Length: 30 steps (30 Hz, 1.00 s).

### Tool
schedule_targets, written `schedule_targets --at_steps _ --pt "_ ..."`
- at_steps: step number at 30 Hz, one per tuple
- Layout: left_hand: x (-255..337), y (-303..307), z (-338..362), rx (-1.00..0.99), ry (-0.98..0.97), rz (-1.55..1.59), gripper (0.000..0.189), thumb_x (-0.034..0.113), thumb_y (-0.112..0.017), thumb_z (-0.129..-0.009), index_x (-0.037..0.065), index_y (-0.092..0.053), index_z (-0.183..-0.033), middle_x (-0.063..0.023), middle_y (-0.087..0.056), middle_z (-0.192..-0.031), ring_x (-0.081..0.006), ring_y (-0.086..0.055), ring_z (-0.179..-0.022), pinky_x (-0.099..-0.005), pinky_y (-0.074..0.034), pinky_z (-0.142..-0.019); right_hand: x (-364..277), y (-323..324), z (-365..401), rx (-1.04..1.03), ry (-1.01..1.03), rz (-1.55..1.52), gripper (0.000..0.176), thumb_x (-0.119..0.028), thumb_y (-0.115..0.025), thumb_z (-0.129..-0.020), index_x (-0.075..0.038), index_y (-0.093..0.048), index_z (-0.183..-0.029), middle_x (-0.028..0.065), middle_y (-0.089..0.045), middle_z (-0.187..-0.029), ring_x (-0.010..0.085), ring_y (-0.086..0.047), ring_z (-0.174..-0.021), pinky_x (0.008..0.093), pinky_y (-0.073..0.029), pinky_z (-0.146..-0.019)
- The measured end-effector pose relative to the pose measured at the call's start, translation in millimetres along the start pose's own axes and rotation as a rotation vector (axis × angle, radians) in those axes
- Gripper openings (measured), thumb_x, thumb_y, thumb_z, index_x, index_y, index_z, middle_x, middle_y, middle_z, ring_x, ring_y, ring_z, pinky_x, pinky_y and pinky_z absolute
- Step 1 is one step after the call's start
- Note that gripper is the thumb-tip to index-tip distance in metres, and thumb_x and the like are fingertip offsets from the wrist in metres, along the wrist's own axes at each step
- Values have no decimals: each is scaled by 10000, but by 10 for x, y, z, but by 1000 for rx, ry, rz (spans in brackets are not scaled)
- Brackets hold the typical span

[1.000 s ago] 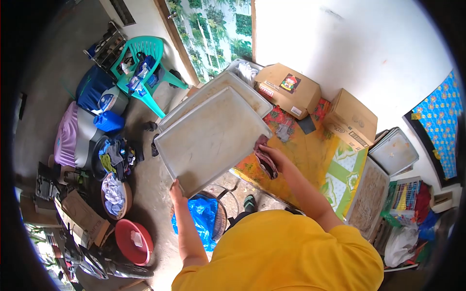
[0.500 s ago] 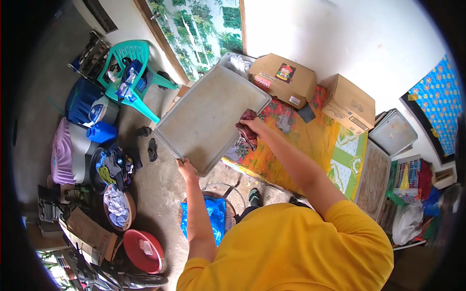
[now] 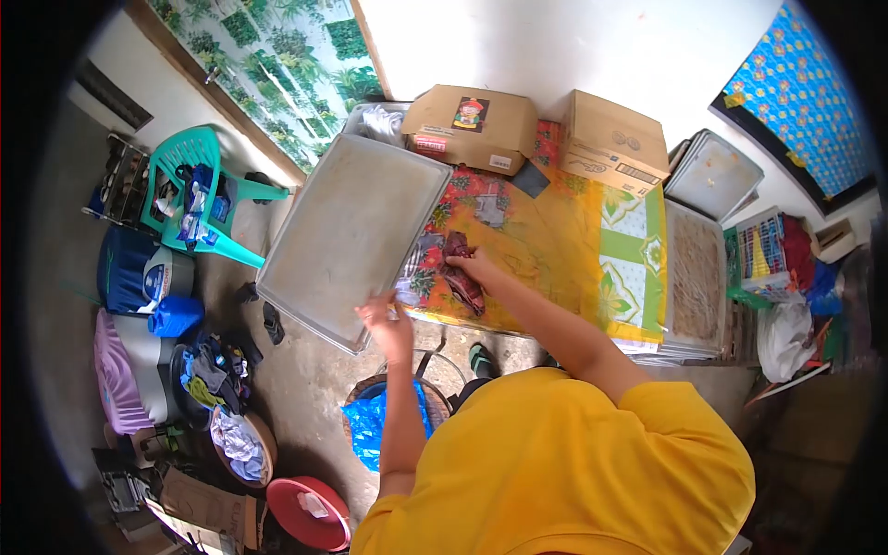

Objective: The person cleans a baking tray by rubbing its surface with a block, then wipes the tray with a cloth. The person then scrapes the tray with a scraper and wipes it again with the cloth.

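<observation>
A: Where is the tray (image 3: 342,231), and what holds it?
B: It lies at the left end of the tabletop (image 3: 555,264), much of it overhanging; the left hand (image 3: 387,319) grips its near edge, probably steadying that overhang; the right hand (image 3: 474,266) is closed on a dark red rag (image 3: 462,285) pressed to the floral cover.
A: Any writing?
B: A cardboard box (image 3: 472,125) bears a cartoon sticker; a 2nd box (image 3: 612,143) has print; nothing is legible.

grey tray (image 3: 347,236), maroon rag (image 3: 460,277), yellow floral tablecloth (image 3: 564,250)
</observation>
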State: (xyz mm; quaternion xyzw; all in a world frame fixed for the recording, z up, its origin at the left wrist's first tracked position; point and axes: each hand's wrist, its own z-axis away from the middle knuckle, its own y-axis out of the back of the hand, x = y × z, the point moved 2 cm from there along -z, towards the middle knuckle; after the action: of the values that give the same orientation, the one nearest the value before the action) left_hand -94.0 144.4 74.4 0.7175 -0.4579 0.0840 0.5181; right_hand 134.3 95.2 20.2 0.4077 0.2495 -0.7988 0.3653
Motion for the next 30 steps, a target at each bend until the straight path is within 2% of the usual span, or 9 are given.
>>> schedule_targets --at_steps 2,3,6,9,12,14,17,25,30 --pt "422 -238 73 -140 -39 3 172 191 -670 -855 163 -699 -1022 -11 -668 -1105 -321 -499 -1235 -574 -252 -1085 14 188 109 37 35 53 703 -324 -808 -746 59 -451 -1216 163 -628 -1039 237 -660 -868 348 -550 -736" --pt "564 -350 121 -252 -72 -52 315 226 -691 -844 126 -658 -1141 -65 -628 -1194 -339 -471 -1258 -538 -280 -1084 12 295 159 57 53 78 702 -320 -806 -749 57 -450 -1222 161 -621 -1054 235 -655 -875 345 -549 -739" --pt "963 -615 237 -298 -57 308 469 217 -681 -843 77 -570 -1277 -141 -574 -1258 -357 -457 -1256 -488 -313 -1076 -28 665 245 48 152 29 702 -308 -799 -758 41 -447 -1255 164 -603 -1092 227 -642 -902 341 -546 -748" --pt "1088 -866 414 -402 -154 302 546 194 -657 -849 34 -496 -1345 -192 -555 -1245 -373 -475 -1214 -454 -345 -1050 -27 1059 283 110 204 -8 722 -305 -796 -761 34 -438 -1289 169 -595 -1111 228 -633 -931 340 -541 -773" --pt "1190 -1015 414 -407 -145 283 509 141 -665 -810 47 -538 -1294 -179 -589 -1172 -394 -502 -1141 -478 -373 -1015 27 1477 300 199 315 187 741 -323 -802 -727 42 -464 -1276 193 -596 -1135 287 -616 -1001 379 -508 -863" --pt "1122 -1131 367 -323 -152 208 485 186 -657 -839 64 -542 -1295 -184 -579 -1210 -386 -502 -1170 -470 -369 -1024 14 1753 361 256 447 454 738 -335 -805 -707 46 -487 -1252 208 -598 -1143 318 -606 -1032 399 -486 -905" --pt "1089 -1169 151 -290 -110 55 484 229 -650 -866 83 -532 -1312 -174 -555 -1281 -382 -472 -1226 -487 -352 -1039 -90 2024 543 220 456 502 730 -347 -804 -688 52 -515 -1226 224 -603 -1147 345 -594 -1068 412 -460 -943" --pt "783 -1175 -850 -323 111 -309 550 380 -611 -893 214 -466 -1396 -95 -458 -1437 -360 -307 -1397 -663 -230 -1083 -153 1829 666 28 420 448 711 -322 -804 -702 54 -523 -1236 226 -608 -1148 328 -598 -1072 398 -462 -944" --pt "377 -1299 -1556 -436 151 -457 635 496 -523 -920 217 -371 -1470 -91 -267 -1563 -339 -137 -1471 -681 -127 -1109 -21 1388 615 -21 389 385 684 -293 -796 -724 55 -522 -1245 212 -604 -1151 316 -598 -1066 394 -458 -943"
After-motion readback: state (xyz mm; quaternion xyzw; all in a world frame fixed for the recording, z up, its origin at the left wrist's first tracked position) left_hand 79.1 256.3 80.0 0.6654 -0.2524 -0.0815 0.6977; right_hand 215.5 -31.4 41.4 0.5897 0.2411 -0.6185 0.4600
